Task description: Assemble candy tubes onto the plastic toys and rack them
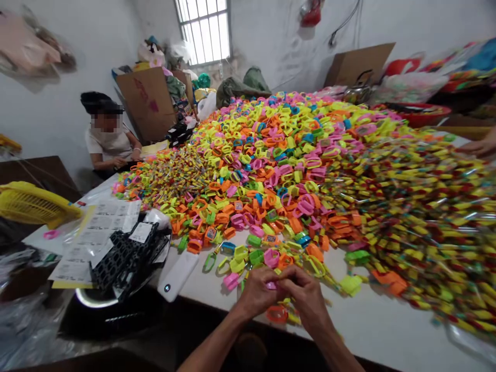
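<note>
My left hand [259,293] and my right hand [306,298] meet at the near edge of the white table [372,320], fingers closed together on a small pink plastic piece [272,285]. An orange plastic ring [276,313] lies just under my hands. A huge heap of coloured plastic toy watch bands [279,155], yellow, orange, pink, green and blue, covers the table beyond them. A pile of packaged yellow pieces [426,206] spreads to the right.
A white power bank [177,276] lies left of my hands, beside black trays and paper sheets [116,248]. A yellow basket [31,204] sits far left. A person [110,137] sits at the far left end. Another person's hand [480,147] shows at right. Cardboard boxes [149,101] stand behind.
</note>
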### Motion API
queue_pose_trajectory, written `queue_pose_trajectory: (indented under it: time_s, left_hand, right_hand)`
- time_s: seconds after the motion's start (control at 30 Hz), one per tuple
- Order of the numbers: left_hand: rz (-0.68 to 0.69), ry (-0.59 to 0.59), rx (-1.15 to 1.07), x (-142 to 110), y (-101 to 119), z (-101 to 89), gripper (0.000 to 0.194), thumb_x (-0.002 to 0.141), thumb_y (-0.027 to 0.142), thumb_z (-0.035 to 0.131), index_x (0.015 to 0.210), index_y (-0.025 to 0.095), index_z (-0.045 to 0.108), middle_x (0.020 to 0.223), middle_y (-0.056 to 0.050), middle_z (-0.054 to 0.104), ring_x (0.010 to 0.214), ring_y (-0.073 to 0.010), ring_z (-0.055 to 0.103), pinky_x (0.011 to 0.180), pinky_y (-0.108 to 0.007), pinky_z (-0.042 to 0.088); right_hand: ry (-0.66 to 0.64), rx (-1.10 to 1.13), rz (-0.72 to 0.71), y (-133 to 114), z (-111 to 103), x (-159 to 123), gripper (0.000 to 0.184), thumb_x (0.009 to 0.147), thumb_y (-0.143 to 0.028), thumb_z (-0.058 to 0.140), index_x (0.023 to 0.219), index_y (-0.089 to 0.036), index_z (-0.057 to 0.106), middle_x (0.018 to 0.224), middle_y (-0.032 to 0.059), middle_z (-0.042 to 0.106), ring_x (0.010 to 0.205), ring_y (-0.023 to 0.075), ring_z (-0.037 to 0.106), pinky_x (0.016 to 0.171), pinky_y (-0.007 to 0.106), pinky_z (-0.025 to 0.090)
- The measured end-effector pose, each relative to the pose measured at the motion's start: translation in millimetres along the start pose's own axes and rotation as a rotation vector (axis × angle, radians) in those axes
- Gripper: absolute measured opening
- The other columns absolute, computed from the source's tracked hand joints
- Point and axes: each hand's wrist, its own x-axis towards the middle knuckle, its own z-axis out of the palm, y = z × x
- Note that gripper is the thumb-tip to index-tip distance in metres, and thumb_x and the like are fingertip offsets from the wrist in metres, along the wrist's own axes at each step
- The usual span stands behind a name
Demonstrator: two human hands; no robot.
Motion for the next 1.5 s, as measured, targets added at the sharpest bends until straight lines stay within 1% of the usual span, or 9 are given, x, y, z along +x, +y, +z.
queue_pose_trajectory:
  time_s: [0.13, 0.33, 0.5, 0.7, 0.8, 1.03, 1.2, 1.33, 1.5]
  left_hand:
    - [0.059, -0.012, 0.07, 3, -2, -2.2, 0.016, 0.078, 0.032, 0.081, 0.073, 0.018, 0.077, 0.072, -0.004, 0.072, 0.067, -0.0164, 0.065, 0.065, -0.027, 0.05]
    - [0.211, 0.0, 0.06, 11, 1, -8.7, 0.008, 0.081, 0.025, 0.079, 0.089, 0.02, 0.081, 0.086, -0.006, 0.079, 0.077, -0.019, 0.074, 0.072, -0.029, 0.059]
    - [0.245, -0.002, 0.056, 17, 6, -5.2, 0.012, 0.083, 0.032, 0.081, 0.086, 0.021, 0.081, 0.08, -0.003, 0.078, 0.071, -0.0158, 0.072, 0.067, -0.025, 0.058]
    - [0.321, -0.012, 0.095, 16, 9, -2.5, 0.009, 0.084, 0.028, 0.079, 0.088, 0.02, 0.081, 0.082, -0.003, 0.078, 0.072, -0.0157, 0.073, 0.066, -0.025, 0.058]
    - [0.34, -0.024, 0.149, 16, 5, -1.7, 0.007, 0.084, 0.027, 0.077, 0.086, 0.02, 0.08, 0.082, -0.003, 0.078, 0.073, -0.0161, 0.073, 0.066, -0.025, 0.057]
    - [0.412, -0.089, 0.236, 19, -5, -1.3, 0.008, 0.087, 0.025, 0.073, 0.085, 0.019, 0.077, 0.082, -0.004, 0.077, 0.072, -0.0156, 0.072, 0.064, -0.024, 0.055]
    - [0.435, -0.179, 0.259, 19, 3, -9.4, 0.013, 0.092, 0.029, 0.07, 0.09, 0.019, 0.078, 0.085, -0.006, 0.077, 0.075, -0.0159, 0.073, 0.066, -0.024, 0.056]
    - [0.503, -0.215, 0.323, 18, 12, -17.9, 0.014, 0.095, 0.028, 0.066, 0.095, 0.02, 0.077, 0.091, -0.007, 0.077, 0.078, -0.0158, 0.074, 0.066, -0.023, 0.056]
    - [0.542, -0.268, 0.402, 18, 9, -19.3, 0.012, 0.092, 0.022, 0.063, 0.089, 0.021, 0.075, 0.085, -0.005, 0.076, 0.071, -0.0145, 0.071, 0.06, -0.022, 0.05]
  right_hand:
    - [-0.019, -0.109, -0.131, -5, -5, 6, 0.009, 0.056, -0.025, 0.07, 0.053, -0.018, 0.064, 0.063, 0.0005, 0.057, 0.061, 0.0136, 0.052, 0.055, 0.024, 0.044]
    - [-0.092, -0.065, -0.081, -8, -20, 15, 0.011, 0.054, -0.023, 0.073, 0.06, -0.018, 0.066, 0.058, -0.0036, 0.056, 0.055, 0.0092, 0.047, 0.053, 0.021, 0.04]
    - [-0.077, 0.009, -0.12, -9, -31, 15, 0.012, 0.059, -0.025, 0.072, 0.063, -0.018, 0.063, 0.057, -0.0052, 0.056, 0.048, 0.0079, 0.046, 0.05, 0.022, 0.039]
    - [-0.279, -0.099, -0.154, -15, -42, 16, 0.012, 0.062, -0.022, 0.075, 0.067, -0.016, 0.066, 0.068, -0.0031, 0.058, 0.06, 0.0084, 0.051, 0.056, 0.021, 0.04]
    - [-0.32, -0.148, -0.137, -15, -42, 18, 0.016, 0.064, -0.024, 0.076, 0.071, -0.016, 0.064, 0.067, -0.0041, 0.058, 0.06, 0.0084, 0.049, 0.057, 0.022, 0.039]
    - [-0.283, -0.108, -0.083, -5, -43, 14, 0.038, 0.062, -0.033, 0.087, 0.07, -0.018, 0.053, 0.066, -0.0065, 0.053, 0.06, 0.007, 0.045, 0.057, 0.02, 0.036]
    - [-0.396, 0.006, 0.094, -2, -55, 10, 0.045, 0.064, -0.047, 0.092, 0.078, -0.016, 0.063, 0.068, -0.0023, 0.064, 0.061, 0.0099, 0.059, 0.059, 0.023, 0.046]
    - [-0.386, -0.005, 0.057, -8, -53, 8, 0.051, 0.061, -0.044, 0.095, 0.084, -0.018, 0.058, 0.065, -0.0054, 0.063, 0.058, 0.0112, 0.061, 0.059, 0.024, 0.048]
    - [-0.389, -0.116, 0.045, -10, -49, 9, 0.058, 0.056, -0.044, 0.097, 0.09, -0.02, 0.055, 0.067, -0.0092, 0.057, 0.055, 0.0096, 0.056, 0.052, 0.022, 0.045]
